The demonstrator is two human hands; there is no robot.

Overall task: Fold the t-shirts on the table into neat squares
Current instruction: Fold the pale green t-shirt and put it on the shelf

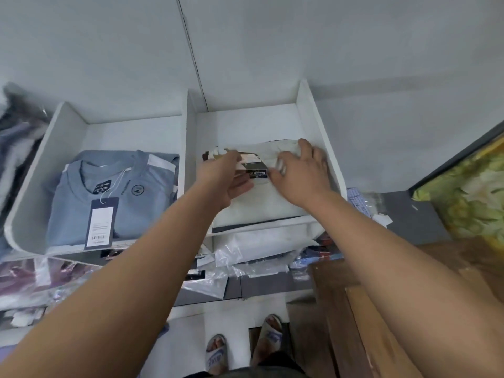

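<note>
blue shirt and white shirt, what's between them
In the head view, the shelf's upright white divider stands between the blue shirt and the white shirt.

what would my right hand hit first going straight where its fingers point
Probably the compartment's white back panel, just past the cream shirt the right hand rests on; depth is unclear.

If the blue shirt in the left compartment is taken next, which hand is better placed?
Probably the left. The left hand lies beside the divider, nearest the blue shirt; the right hand rests on the white shirt, nearer the right wall.
</note>
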